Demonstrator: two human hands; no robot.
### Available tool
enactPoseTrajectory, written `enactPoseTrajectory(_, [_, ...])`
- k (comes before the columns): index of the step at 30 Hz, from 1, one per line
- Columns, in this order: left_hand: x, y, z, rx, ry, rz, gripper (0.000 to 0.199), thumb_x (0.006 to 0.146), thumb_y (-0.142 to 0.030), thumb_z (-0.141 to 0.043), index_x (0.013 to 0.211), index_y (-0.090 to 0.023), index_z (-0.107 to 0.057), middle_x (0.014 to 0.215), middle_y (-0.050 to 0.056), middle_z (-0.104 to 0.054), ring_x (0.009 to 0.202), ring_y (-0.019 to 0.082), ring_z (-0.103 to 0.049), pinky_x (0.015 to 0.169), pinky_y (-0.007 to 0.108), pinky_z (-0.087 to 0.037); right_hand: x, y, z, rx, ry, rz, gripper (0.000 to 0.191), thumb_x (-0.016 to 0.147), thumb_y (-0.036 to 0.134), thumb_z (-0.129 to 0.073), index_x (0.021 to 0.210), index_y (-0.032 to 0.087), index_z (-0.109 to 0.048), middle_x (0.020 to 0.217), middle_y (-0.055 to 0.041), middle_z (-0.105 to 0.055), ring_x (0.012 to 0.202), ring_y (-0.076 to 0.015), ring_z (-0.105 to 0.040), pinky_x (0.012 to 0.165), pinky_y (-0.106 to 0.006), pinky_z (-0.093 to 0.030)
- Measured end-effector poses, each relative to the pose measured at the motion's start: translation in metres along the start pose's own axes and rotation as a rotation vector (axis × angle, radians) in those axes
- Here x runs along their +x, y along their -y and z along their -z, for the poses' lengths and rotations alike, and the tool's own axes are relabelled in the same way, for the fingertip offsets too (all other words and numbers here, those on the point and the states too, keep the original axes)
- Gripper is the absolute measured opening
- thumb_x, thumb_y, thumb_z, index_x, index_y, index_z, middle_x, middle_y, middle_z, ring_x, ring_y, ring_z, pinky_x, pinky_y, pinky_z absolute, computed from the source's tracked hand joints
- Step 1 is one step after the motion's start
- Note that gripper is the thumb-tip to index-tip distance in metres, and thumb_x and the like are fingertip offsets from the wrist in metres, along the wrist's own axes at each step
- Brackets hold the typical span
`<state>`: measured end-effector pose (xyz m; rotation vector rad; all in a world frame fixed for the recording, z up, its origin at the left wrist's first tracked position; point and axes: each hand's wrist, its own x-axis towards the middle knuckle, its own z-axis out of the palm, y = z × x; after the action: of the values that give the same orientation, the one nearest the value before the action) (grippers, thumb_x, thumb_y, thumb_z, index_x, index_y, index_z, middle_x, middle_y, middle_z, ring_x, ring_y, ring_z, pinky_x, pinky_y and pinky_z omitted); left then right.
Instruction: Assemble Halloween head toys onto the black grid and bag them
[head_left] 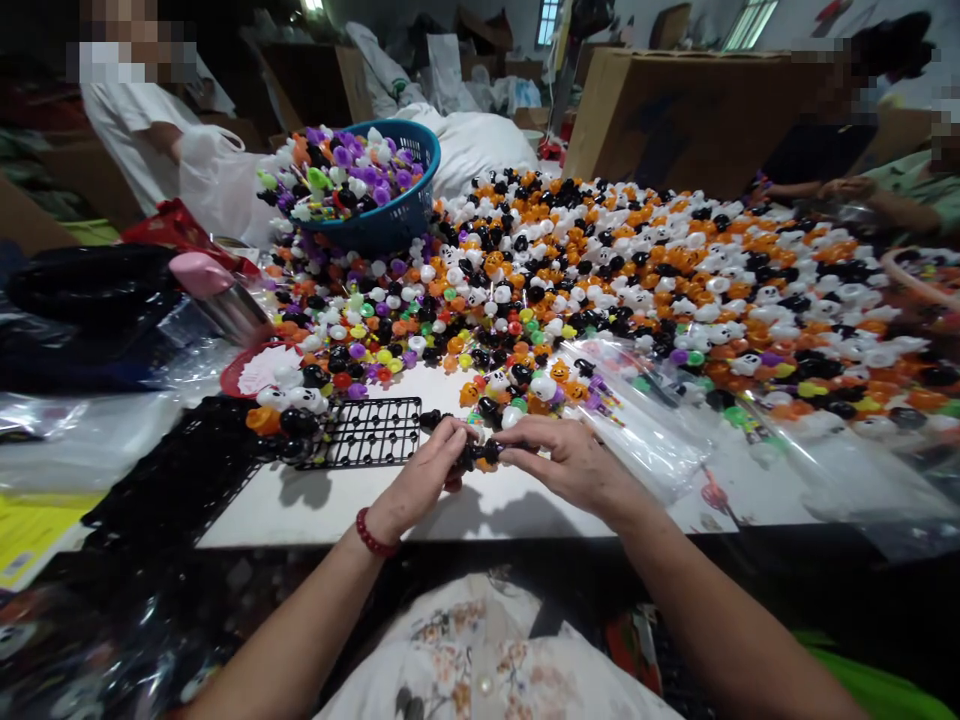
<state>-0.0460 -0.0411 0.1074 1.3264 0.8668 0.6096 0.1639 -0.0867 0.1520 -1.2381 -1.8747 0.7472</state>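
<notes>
My left hand (431, 465), with a red bead bracelet on its wrist, is closed around small black trinkets (472, 457) over the white table's front part. Close on its right, my right hand (559, 455) pinches the right end of the same black pieces between thumb and fingers. A bit of orange shows below them. Left of my hands lies a black plastic grid (371, 432), with white, orange and black figures (289, 408) at its left end. Just beyond my hands is a small heap of mixed trinkets (517, 390).
A large pile of figures (645, 260) covers the table (315, 510). A blue basket (412, 200) stands at the back. Clear bags (645, 430) lie at the right, a pink-capped bottle (225, 300) at the left. People work at both far sides.
</notes>
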Motion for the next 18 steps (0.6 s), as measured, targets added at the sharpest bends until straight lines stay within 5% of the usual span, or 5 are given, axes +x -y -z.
enactPoseTrajectory(5, [-0.001, 0.009, -0.026, 0.082, -0.372, -0.032, 0.041, 0.095, -0.06, -0.036, 0.086, -0.022, -0.048, 0.066, -0.005, -0.043, 0.054, 0.01, -0.039, 0.05, 0.023, -0.034, -0.003, 0.001, -0.02, 0.023, -0.053, -0.071, 0.009, 0.09, 0.023, -0.062, 0.089, 0.017, -0.069, 0.077, -0.0011, -0.068, 0.069, -0.0137, -0.06, 0.065, -0.025, -0.044])
enactPoseTrajectory(12, [-0.002, 0.016, -0.036, 0.194, -0.44, -0.11, 0.04, 0.097, -0.055, -0.034, 0.079, -0.023, -0.049, 0.072, 0.001, -0.054, 0.066, 0.016, -0.051, 0.061, 0.028, -0.043, -0.014, -0.008, -0.06, 0.153, -0.131, -0.096, 0.012, 0.095, 0.024, -0.055, 0.091, 0.02, -0.066, 0.084, -0.0015, -0.068, 0.076, -0.0151, -0.062, 0.073, -0.027, -0.048])
enactPoseTrajectory(18, [0.056, -0.003, 0.009, 0.655, -0.416, -0.112, 0.04, 0.101, -0.043, -0.025, 0.088, -0.02, -0.056, 0.076, 0.002, -0.06, 0.071, 0.017, -0.057, 0.067, 0.029, -0.046, 0.001, -0.048, -0.015, -0.185, -0.395, -0.051, 0.024, 0.097, 0.028, -0.05, 0.114, 0.02, -0.065, 0.104, -0.0096, -0.07, 0.095, -0.0232, -0.064, 0.085, -0.038, -0.051])
